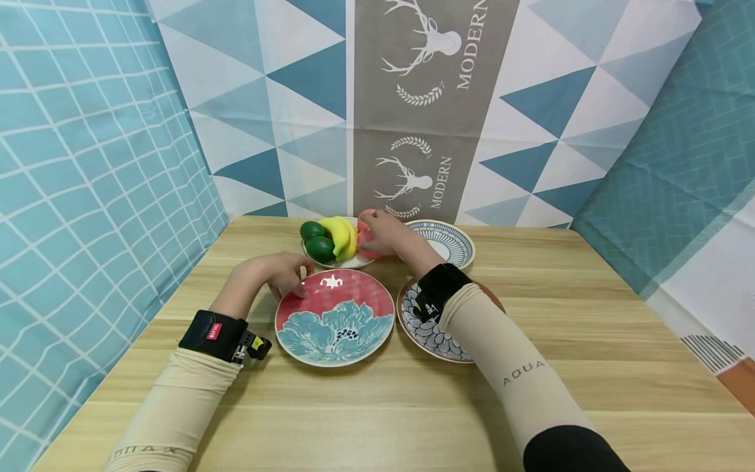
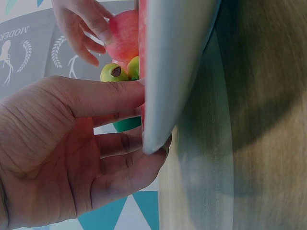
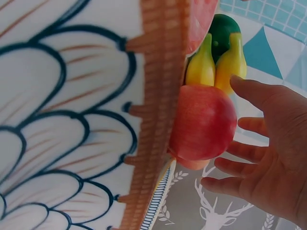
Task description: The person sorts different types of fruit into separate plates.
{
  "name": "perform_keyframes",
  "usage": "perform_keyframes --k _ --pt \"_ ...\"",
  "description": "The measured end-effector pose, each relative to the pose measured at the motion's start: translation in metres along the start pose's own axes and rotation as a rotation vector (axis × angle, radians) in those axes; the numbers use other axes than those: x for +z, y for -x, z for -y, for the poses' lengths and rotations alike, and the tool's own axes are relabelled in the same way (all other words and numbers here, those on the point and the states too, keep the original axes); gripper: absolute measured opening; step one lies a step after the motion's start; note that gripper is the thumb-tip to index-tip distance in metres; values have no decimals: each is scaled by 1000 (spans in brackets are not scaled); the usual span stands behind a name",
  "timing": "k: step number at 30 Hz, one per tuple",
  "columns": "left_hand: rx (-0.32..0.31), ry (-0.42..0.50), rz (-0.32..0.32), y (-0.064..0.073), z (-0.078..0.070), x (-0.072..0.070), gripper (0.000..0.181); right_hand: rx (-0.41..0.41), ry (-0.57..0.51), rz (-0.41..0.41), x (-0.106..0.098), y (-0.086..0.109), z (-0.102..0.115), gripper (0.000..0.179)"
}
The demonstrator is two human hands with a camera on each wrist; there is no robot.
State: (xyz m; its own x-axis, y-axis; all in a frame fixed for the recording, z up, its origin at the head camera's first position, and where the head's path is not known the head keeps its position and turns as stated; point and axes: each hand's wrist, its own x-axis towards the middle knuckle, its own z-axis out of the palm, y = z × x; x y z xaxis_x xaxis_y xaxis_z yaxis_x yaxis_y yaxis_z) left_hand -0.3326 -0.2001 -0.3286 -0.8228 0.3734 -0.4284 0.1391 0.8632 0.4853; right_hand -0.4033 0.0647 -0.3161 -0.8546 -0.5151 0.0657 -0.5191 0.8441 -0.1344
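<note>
"Cloth [image 1: 307, 52] at the back?"

"Yes, creased, printed with blue and white triangles and a grey band that reads MODERN twice, beside white stag heads. Below it stretches the tabletop [image 1: 366, 419], pale and streaky with wood grain."

"And the arms?"

"Beige fabric sleeves. The right sleeve [image 1: 513, 360] says AQUA; lettering on the left sleeve [image 1: 177, 406] is hard to make out."

"Which plates?"

"Four, all round. Nearest are the red plate [image 1: 335, 321], glossy with a pale-blue flower, and the brown-rimmed plate [image 1: 427, 331], painted with grey petals and partly hidden by the right forearm. Behind them sit a blue-patterned plate [image 1: 451, 242] and the white fruit plate [image 1: 356, 262]."

"The hands?"

"The left hand [image 1: 277, 272] has its grip nearly closed on the red plate's edge, thumb above, fingers below. The right hand [image 1: 386, 233] has its grip spread, fingers loose beside the red fruit [image 3: 206, 122]."

"What's on the fruit plate?"

"That smooth, round red fruit at the right end, curved yellow bananas [image 1: 342, 236] mid-plate, and two egg-shaped green fruits [image 1: 320, 249] at the left."

"Smallest?"

"A red tag [image 1: 214, 331] on the left wrist strap, its letters too small to read."
</note>
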Motion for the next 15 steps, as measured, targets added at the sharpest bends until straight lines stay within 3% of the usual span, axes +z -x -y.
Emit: perform_keyframes --k 15 --pt "4 -8 0 -1 1 1 36 24 64 23 13 -6 2 68"
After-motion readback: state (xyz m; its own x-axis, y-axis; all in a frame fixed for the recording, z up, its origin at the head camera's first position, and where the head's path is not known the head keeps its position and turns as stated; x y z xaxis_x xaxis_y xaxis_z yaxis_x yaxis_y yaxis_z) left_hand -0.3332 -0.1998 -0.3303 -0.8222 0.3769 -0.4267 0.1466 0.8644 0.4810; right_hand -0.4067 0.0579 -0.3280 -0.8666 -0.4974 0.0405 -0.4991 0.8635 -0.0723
